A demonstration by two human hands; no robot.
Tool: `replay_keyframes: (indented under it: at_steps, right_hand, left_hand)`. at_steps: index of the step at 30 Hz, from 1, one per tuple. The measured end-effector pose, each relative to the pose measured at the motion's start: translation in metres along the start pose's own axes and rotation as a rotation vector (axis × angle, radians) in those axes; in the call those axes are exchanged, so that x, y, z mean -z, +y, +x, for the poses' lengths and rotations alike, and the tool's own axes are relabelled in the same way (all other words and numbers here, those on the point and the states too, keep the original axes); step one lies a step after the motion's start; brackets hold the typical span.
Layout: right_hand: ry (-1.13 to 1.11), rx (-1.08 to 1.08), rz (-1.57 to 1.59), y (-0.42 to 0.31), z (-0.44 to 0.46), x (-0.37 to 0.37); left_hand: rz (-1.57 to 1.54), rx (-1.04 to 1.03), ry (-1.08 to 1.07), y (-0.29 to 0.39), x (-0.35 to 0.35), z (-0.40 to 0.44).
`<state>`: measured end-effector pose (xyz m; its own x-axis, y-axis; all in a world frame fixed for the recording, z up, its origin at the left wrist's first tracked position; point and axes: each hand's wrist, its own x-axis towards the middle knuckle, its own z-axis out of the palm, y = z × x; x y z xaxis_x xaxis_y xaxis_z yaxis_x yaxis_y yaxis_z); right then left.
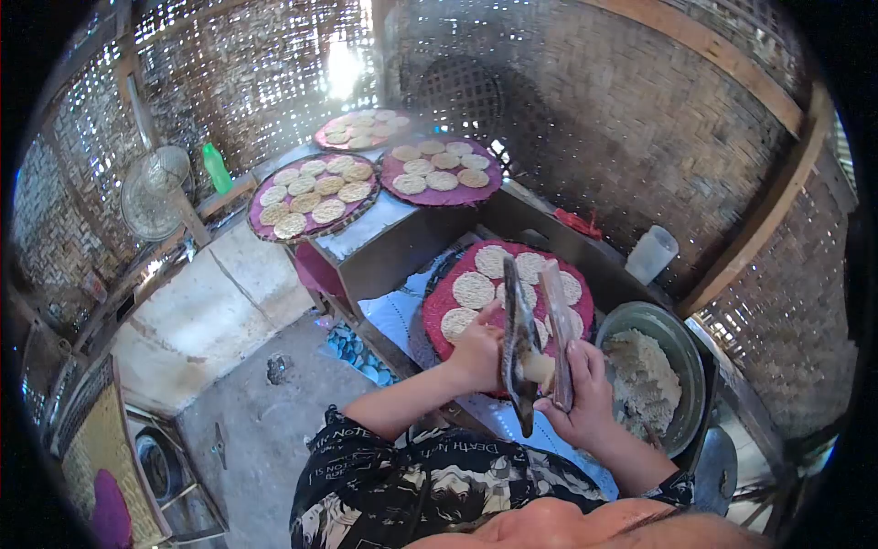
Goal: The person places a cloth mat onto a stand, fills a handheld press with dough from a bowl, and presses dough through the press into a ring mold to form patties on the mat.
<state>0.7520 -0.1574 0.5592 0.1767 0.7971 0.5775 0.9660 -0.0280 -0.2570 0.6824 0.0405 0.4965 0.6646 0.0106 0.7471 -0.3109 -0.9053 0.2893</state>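
My left hand (478,355) grips a dark, worn flat board (518,339) held on edge. My right hand (585,393) is closed around a brown wooden board (556,334), also upright and facing the first. Between the two boards, near their lower part, a pale lump or knob (540,369) shows; I cannot tell whether it is dough or a handle. Behind and below them lies a round tray with red cloth (445,306), bearing several pale flat rounds (474,290). The boards and hands hide part of it.
Right of the tray stands a bucket (692,366) with pale, crumbly dough (645,380). Three more trays of rounds, including one at the left (366,203), sit on the raised shelf behind. A plastic cup (651,254) and red plastic (578,222) lie along the back ledge.
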Motion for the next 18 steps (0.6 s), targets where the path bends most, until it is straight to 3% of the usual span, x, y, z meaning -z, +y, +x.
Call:
replay_keyframes:
  at_steps: [4,7,8,11,12,15,16,18]
  right_hand:
    - [-0.109,-0.143,0.070,0.007,0.011,-0.011]
    - [-0.067,-0.314,0.657,0.025,0.031,-0.012]
    - [-0.066,-0.545,1.095,0.016,0.039,-0.011]
    - [-0.687,-0.813,1.564,0.074,-0.002,-0.020]
    - [-0.715,-0.657,1.590,0.071,-0.003,-0.016]
    - [-0.532,-0.804,1.629,0.068,-0.015,-0.010]
    - [-0.631,-0.775,1.747,0.069,-0.014,-0.010]
    - [-0.856,-0.731,1.808,0.070,-0.008,-0.005]
  left_hand:
    - [-0.013,0.033,0.137,-0.017,-0.015,-0.009]
    - [-0.079,0.166,0.121,-0.028,-0.019,-0.009]
    - [-0.104,0.217,0.163,-0.028,-0.020,-0.004]
    - [-0.182,0.230,0.185,-0.029,-0.015,0.006]
    - [-0.192,0.121,0.103,-0.030,-0.007,0.011]
    - [-1.395,0.414,-0.288,-0.055,0.034,0.033]
    - [-1.705,0.275,-0.041,-0.057,0.049,0.056]
    - [-2.130,0.177,0.005,-0.049,0.071,0.088]
